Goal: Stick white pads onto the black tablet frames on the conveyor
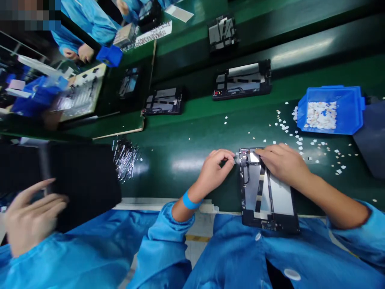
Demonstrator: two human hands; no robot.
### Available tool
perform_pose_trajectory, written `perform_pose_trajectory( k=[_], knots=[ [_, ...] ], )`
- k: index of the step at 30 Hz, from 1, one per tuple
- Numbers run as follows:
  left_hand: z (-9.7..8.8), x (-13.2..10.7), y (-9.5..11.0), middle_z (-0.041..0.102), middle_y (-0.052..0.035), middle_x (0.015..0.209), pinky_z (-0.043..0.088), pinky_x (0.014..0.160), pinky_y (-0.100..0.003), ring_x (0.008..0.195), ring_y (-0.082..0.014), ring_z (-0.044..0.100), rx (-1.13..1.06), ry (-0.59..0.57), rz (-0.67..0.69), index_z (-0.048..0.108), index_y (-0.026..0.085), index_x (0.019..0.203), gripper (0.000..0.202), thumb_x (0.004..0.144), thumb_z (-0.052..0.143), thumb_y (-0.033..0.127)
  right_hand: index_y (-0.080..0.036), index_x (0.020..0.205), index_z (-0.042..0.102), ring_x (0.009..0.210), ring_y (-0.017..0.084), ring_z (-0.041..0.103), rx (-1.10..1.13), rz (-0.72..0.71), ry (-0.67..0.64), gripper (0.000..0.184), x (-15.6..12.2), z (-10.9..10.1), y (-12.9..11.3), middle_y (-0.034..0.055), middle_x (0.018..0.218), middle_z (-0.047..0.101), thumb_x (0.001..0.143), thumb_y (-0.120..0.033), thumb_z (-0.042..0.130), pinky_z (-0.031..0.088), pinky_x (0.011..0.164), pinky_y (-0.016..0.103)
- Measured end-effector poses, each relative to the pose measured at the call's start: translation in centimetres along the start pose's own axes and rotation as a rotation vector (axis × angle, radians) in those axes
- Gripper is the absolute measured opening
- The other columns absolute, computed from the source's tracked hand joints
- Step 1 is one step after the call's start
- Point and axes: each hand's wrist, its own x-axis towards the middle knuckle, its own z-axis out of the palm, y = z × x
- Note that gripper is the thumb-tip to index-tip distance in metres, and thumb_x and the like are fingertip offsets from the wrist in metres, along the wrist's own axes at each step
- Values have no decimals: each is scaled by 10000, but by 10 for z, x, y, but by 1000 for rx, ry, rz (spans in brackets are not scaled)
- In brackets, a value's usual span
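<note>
An opened tablet chassis [267, 196] lies face down at the near edge of the green bench, its lower end over my lap. My left hand [215, 170], with a blue band on the wrist, is pinched at the chassis's top left corner; what the fingertips hold is too small to make out. My right hand [282, 162] lies on the chassis's top edge, fingers stretched out to the left and pressing on a small pale part there.
A blue bin [349, 110] of white scraps stands at the right, with white bits [300, 140] scattered before it. Small metal parts [124, 158] are piled at the left. More open tablets [242, 80] lie on the belt. A co-worker's hand [30, 218] holds a black panel [84, 180].
</note>
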Motion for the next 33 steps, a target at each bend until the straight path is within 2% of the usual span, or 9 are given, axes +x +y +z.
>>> perform_pose_trajectory(
  k=[2,5,11,14,17,20,25,29,33],
  knots=[
    [0,2,-1,758,-61,1253,477,1023,-439,1128,-235,650,268,-122,158,659,213,908,115,988,580,188,-274,1297,745,831,209,564,-146,-135,-34,346,6,3,8,61,1007,744,1047,-205,515,388,735,346],
    [10,6,-2,673,-63,1453,471,1058,-492,1263,-285,591,560,-250,285,679,210,949,140,1004,554,178,-278,1307,738,813,212,498,-256,-236,-36,346,13,5,12,62,995,715,1032,-194,546,333,713,347],
    [21,12,-3,621,-107,1513,445,1091,-502,1321,-313,561,730,-312,401,687,167,1114,194,998,533,150,-227,1311,725,807,226,445,-359,-319,-84,343,16,-3,12,94,995,678,1022,-188,545,290,712,356],
    [16,16,0,661,-109,1455,440,1084,-496,1294,-304,583,628,-312,344,680,180,1056,159,989,540,143,-211,1323,715,813,233,438,-387,-364,-110,355,19,-7,14,103,964,657,1012,-179,545,269,704,361],
    [12,25,2,753,-62,1239,469,1032,-430,1167,-240,645,365,-245,201,645,211,944,106,997,563,171,-233,1315,713,817,237,430,-383,-383,-125,347,22,-8,19,93,922,631,1009,-188,555,247,696,362],
    [15,39,0,743,-31,1032,481,974,-367,1029,-194,657,204,-211,120,645,217,904,96,981,604,178,-241,1289,717,814,233,418,-364,-398,-117,320,24,-6,23,85,899,612,1019,-209,549,239,696,362],
    [27,59,-5,682,-26,903,484,865,-324,926,-189,622,207,-292,26,688,205,868,107,952,638,163,-234,1295,711,809,226,407,-352,-392,-89,323,23,-2,25,89,914,618,1032,-213,525,231,693,363],
    [32,66,-7,656,-27,866,477,825,-325,876,-190,599,238,-276,-63,692,195,854,117,959,640,190,-247,1311,706,814,228,408,-331,-382,-80,345,21,-1,24,89,918,626,1032,-191,510,234,697,368],
    [35,67,-10,664,-16,835,480,822,-316,869,-183,592,165,-252,-137,681,194,817,132,938,643,158,-244,1303,712,812,230,403,-312,-361,-83,350,22,-1,23,96,923,633,1032,-188,498,230,692,373]
  ],
)
